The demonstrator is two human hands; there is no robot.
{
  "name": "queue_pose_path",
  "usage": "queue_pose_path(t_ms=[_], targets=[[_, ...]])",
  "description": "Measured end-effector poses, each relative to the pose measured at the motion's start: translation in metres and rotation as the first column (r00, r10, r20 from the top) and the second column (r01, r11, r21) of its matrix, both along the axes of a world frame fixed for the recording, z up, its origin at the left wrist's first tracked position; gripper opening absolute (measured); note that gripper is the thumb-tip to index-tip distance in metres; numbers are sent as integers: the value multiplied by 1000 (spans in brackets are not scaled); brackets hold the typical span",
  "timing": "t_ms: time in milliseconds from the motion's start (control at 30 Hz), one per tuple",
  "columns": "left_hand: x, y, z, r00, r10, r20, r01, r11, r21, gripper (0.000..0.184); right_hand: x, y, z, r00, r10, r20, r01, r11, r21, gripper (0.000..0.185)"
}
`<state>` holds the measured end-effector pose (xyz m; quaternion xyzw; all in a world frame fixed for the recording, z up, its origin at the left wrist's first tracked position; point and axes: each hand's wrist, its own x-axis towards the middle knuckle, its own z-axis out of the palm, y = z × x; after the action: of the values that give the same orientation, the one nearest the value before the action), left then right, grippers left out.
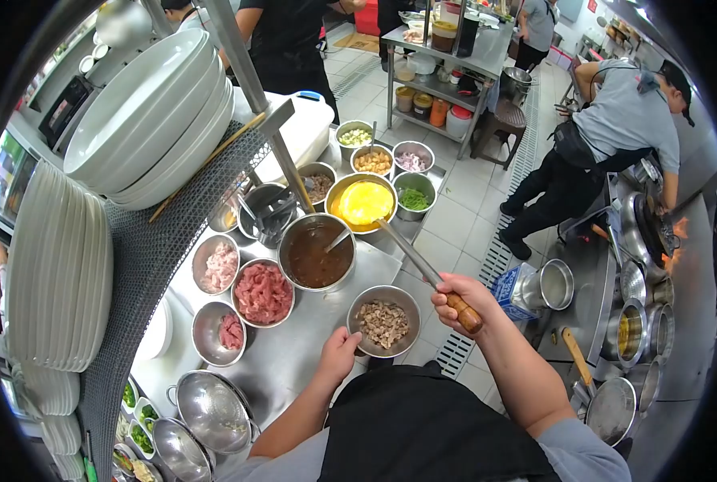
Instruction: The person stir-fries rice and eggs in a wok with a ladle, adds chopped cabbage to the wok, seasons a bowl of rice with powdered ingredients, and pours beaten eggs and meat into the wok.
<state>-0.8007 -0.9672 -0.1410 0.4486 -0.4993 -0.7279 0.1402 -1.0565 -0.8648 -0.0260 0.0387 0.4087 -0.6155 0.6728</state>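
My right hand is closed round the wooden handle of a ladle, whose far end reaches the rim of a pot of yellow liquid. With my left hand I grip the left edge of a metal bowl holding chopped brown pieces. Left of it stand a pot of brown sauce with a spoon in it, a bowl of red meat, a bowl of pale meat and one with a little red meat. Containers of chopped green, orange and pinkish ingredients surround the yellow pot.
A mesh shelf with stacked white plates overhangs the left side. Strainers lie at the lower left. At right, a co-worker bends over a stove with flames and pans. Another person stands beyond the table.
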Motion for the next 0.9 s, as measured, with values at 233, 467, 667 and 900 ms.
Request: queue_pose_path(t_ms=[233,467,667,900], targets=[[-1,-2,-17,995,-100,9,101,995,-12,13,-2,5,7,998,15,67,-11,998,-55,37],[-20,-3,-15,992,-108,-61,110,994,27,14,1,4,25,1000,-22,1,22,1000,-10,28],[-62,-16,0,984,3,-176,28,984,173,16,3,4,45,999,-35,19,35,999,-24,28],[-126,-44,2,961,141,-237,-88,972,219,21,2,2,61,998,-38,58,43,995,-88,35]])
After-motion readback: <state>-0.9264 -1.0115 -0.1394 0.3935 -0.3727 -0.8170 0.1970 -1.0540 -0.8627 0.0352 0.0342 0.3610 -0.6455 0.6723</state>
